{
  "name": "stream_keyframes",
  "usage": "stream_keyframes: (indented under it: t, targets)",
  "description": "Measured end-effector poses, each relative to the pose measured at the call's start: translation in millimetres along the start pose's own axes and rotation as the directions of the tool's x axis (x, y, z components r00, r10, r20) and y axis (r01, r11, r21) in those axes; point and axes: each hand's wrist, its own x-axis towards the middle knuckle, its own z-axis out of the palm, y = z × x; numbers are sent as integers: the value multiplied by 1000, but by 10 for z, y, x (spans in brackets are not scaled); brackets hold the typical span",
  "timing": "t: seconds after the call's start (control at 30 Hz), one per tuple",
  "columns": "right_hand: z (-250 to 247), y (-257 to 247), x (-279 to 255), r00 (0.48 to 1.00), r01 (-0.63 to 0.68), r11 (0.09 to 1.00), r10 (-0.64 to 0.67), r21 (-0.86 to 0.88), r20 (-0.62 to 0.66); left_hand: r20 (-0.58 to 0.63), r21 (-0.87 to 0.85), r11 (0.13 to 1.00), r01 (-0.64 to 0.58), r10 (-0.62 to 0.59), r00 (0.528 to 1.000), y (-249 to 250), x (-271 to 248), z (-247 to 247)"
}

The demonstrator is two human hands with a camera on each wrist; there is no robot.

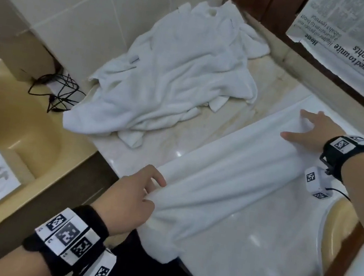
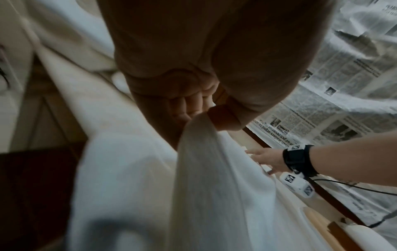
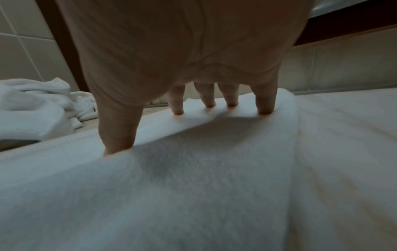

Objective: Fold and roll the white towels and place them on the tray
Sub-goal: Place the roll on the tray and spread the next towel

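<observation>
While the left hand (image 1: 130,197) is pinching the near end of the folded towel (image 1: 225,175) in a curled grip, the right hand (image 1: 312,131) is pressing straight, spread fingers (image 3: 265,103) flat on the far end, holding nothing. The towel is lying stretched in a long band across the pale surface (image 1: 240,260), with a heap of loose towels (image 1: 173,75) waiting beyond it. It is looking soft and limp, likely to sag or slide on the glossy stone, so taking it by the ends and keeping it taut seems wisest.
</observation>
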Motion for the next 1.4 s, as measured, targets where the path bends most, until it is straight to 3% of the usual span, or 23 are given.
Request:
stream_keyframes:
  t: [0.33, 0.5, 0.57, 0.7, 0.8, 0.93, 1.1, 1.27, 1.4]
  targets:
    - [55, 20, 19, 1000, 19, 1000, -19, -21, -1, -144, 150, 987, 62, -40, 989, -807, -199, -412]
    - [71, 11, -5, 1000, 18, 1000, -18, 7, -5, -259, -9, 997, 73, -73, 963, -719, -50, -249]
    - [76, -17, -26, 1000, 10, 1000, -9, 28, -7, -280, -6, 1000, -2, 0, 960, -532, 36, -85]
    - [53, -68, -50, 1000, -4, 996, 5, 85, -12, -308, 268, 948, -172, 253, 917, -139, 308, 281]
    - [4, -96, -66, 999, -36, 998, 37, 58, -17, -291, 388, 919, -72, 196, 936, 114, 569, 459]
    - [-134, -87, 4, 990, -77, 997, 80, 30, -117, -208, 572, 819, 49, 87, 974, 306, 786, 554]
    - [-299, 27, 228, 983, -71, 991, 89, 115, -162, -143, 528, 839, 131, -64, 988, 355, 919, 494]
    - [-361, 78, 353, 987, -64, 983, 88, 172, -132, -79, 404, 910, 93, -67, 995, 347, 933, 413]
    - [-404, 21, 373, 979, -53, 983, 86, 176, -185, -40, 293, 954, 67, -58, 998, 255, 935, 365]
